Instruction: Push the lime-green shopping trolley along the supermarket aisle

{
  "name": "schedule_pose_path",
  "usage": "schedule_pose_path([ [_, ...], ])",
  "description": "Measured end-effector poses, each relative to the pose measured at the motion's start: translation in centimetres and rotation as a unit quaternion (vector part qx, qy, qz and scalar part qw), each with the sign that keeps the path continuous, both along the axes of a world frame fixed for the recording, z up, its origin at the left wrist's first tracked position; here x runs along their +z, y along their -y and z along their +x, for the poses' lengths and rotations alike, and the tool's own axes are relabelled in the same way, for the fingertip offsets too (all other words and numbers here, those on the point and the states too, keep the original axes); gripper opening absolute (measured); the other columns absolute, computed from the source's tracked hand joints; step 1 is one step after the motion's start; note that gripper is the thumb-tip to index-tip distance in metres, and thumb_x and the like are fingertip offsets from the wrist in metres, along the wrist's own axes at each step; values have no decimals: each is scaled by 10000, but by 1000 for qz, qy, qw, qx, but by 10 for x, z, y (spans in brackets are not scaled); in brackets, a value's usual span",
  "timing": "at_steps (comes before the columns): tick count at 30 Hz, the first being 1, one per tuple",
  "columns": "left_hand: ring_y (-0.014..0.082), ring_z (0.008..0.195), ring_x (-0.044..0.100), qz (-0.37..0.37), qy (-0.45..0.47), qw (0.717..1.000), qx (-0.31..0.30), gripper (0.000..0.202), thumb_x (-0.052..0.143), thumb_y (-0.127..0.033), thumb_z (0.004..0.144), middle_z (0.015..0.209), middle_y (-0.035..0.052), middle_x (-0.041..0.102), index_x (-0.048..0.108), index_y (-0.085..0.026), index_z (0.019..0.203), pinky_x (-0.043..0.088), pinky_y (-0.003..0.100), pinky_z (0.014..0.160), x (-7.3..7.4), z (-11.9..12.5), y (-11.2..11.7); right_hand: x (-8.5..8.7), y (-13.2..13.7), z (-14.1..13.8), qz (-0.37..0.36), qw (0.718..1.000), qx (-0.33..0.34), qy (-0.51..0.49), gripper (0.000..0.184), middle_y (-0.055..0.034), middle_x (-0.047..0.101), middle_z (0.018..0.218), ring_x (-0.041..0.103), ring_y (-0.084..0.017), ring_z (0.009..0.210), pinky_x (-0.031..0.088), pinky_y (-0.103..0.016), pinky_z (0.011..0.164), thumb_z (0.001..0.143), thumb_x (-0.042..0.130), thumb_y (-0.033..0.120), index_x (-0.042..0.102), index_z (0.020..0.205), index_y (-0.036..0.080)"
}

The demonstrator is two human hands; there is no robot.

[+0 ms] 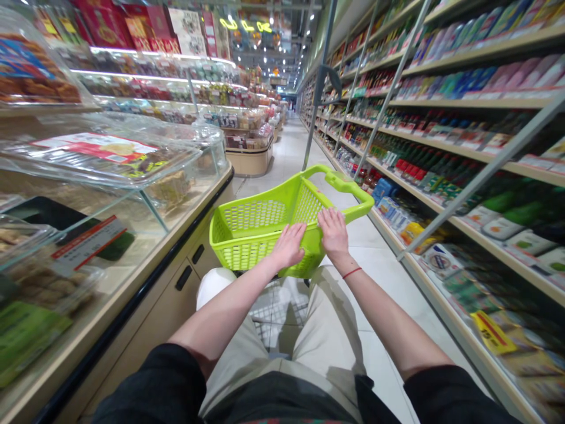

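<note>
Head view, two hands (288, 246) (333, 232), one green basket (251, 235)

1. Glass-fronted display counters (99, 221) with beige bases run along the left.
2. Tall stocked store shelves (468, 103) line the right.
3. A pale tiled floor (286, 159) stretches between them.
4. Ceiling spotlights (269, 59) and yellow neon signs (245, 25) glow overhead.

From here I make out plain black sleeves (145, 383) and a matching black shirt (282, 400) with a thin patterned hem, worn over beige trousers (326, 318) creased at the thighs. A thin red cord (352, 272) circles the wrist behind my right hand (333, 232).
</note>
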State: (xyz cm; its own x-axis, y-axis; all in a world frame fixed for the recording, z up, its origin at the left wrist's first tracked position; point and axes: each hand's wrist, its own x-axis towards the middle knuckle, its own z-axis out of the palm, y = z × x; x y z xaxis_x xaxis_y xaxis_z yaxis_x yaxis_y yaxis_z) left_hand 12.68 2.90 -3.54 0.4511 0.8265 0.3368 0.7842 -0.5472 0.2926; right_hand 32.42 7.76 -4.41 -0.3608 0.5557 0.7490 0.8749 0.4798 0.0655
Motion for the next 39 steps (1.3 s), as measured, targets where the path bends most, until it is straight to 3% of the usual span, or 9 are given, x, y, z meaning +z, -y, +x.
schedule_pose_path([
  [3, 255, 1523, 263, 5, -3, 1000, 3, 824, 508, -166, 765, 1622, 160, 331, 265, -99, 1550, 139, 477, 1273, -1, 0, 0, 1, 4, 2, -1, 998, 40, 50, 459, -138, 554, 1480, 392, -265, 1461, 304, -526, 1215, 956, 434, 97, 589, 1385, 147],
  [6, 256, 1524, 258, 6, -4, 1000, 7, 818, 493, -151, 763, 1620, 168, 331, 271, -72, 1547, 128, 463, 1276, -1, 1, 1, 11, -2, 29, 12, 998, 39, 56, 428, -118, 575, 1463, 415, -251, 1448, 322, -513, 1208, 976, 446, 126, 608, 1367, 183],
  [13, 267, 1518, 269, 7, -4, 1000, 8, 825, 489, -164, 764, 1623, 169, 324, 263, -66, 1552, 133, 469, 1274, -2, 2, 0, 40, -39, 101, 26, 993, -96, -57, 450, -192, 525, 1490, 366, -254, 1469, 328, -512, 1175, 950, 372, 60, 684, 1260, 155],
  [19, 263, 1528, 246, 4, -9, 1000, 10, 840, 500, -179, 771, 1631, 163, 310, 237, -82, 1563, 129, 469, 1273, -2, 3, 0, 27, -28, 64, 19, 991, -105, -78, 456, -165, 559, 1461, 372, -251, 1458, 267, -559, 1207, 970, 356, 97, 611, 1344, 149],
  [24, 259, 1535, 226, 2, -14, 1000, 12, 827, 510, -184, 782, 1631, 168, 308, 245, -59, 1555, 120, 460, 1275, -2, 3, 0, 5, -2, 1, -8, 999, -36, -9, 484, -155, 563, 1464, 390, -288, 1455, 253, -573, 1208, 960, 386, 98, 560, 1409, 145],
  [27, 251, 1530, 244, 5, -13, 1000, 15, 826, 516, -169, 772, 1631, 155, 314, 257, -83, 1552, 135, 462, 1273, -1, 3, 1, -2, 8, -19, -17, 999, 12, 42, 470, -146, 558, 1474, 400, -281, 1448, 251, -550, 1215, 975, 403, 130, 552, 1420, 148],
  [31, 245, 1530, 244, 8, -14, 1000, 12, 821, 497, -144, 767, 1631, 158, 315, 262, -72, 1550, 141, 453, 1273, -1, 2, 3, 6, 6, 2, -15, 997, 27, 67, 438, -155, 532, 1496, 391, -278, 1456, 286, -535, 1207, 985, 438, 160, 572, 1402, 156],
  [36, 261, 1530, 241, -1, -17, 1000, 12, 835, 498, -166, 771, 1636, 161, 302, 246, -48, 1558, 125, 447, 1278, 1, 1, 3, 25, -13, 61, 18, 996, -79, -28, 444, -178, 456, 1550, 327, -298, 1495, 317, -585, 1178, 956, 401, 80, 641, 1317, 172],
  [39, 263, 1533, 234, -7, -17, 1000, 14, 838, 497, -174, 774, 1641, 157, 292, 239, -48, 1562, 119, 445, 1279, 2, 2, 3, 27, -19, 74, 28, 992, -106, -64, 486, -166, 465, 1545, 308, -290, 1505, 309, -592, 1182, 944, 361, 57, 631, 1328, 183],
])
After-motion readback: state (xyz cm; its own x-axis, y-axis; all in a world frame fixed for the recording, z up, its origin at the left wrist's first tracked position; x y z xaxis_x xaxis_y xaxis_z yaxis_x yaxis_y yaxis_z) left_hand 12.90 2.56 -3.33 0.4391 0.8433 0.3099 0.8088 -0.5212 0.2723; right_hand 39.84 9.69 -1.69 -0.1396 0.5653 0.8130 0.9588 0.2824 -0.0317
